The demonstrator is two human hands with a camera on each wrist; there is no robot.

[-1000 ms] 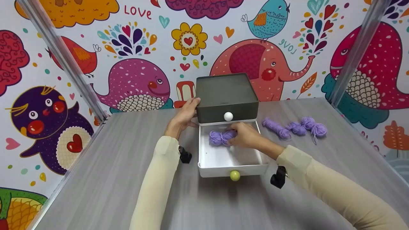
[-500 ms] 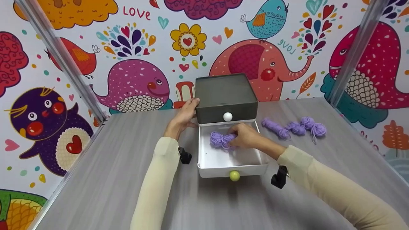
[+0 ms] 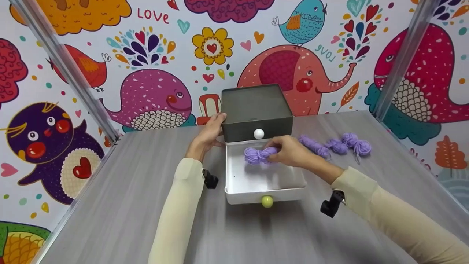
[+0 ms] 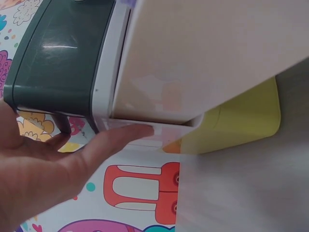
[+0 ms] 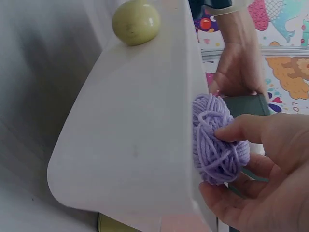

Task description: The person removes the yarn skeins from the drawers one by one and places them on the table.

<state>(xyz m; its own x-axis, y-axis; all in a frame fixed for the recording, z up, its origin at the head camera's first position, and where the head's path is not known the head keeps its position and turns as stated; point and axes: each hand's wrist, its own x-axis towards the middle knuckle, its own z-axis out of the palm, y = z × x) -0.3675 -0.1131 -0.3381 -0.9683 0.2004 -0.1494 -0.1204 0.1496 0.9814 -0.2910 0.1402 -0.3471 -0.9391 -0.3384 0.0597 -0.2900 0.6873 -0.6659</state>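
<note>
My right hand [image 3: 291, 150] pinches a bundle of purple yarn [image 3: 254, 156] between thumb and fingers, over the pulled-out white drawer [image 3: 253, 181]. In the right wrist view the thumb lies on the near side of the yarn [image 5: 212, 150], at the drawer's rim. My left hand [image 3: 210, 132] rests against the left side of the small chest of drawers [image 3: 256, 104]. Seen from the left wrist, its extended thumb [image 4: 120, 137] presses along the white side, with other fingers partly hidden by the dark grey top section [image 4: 58, 58].
Several more purple yarn bundles [image 3: 316, 147] lie on the grey table [image 3: 154, 205], right of the chest. The white drawer has a yellow-green knob [image 3: 267, 201]; a white knob [image 3: 258, 134] sits above it. Below is a yellow section [image 4: 246, 118]. A patterned wall [image 3: 216, 77] stands behind.
My right hand has raised the yarn bundle from the drawer's floor and moved it slightly up and right. My left hand stays against the chest. The head view has shifted a little.
</note>
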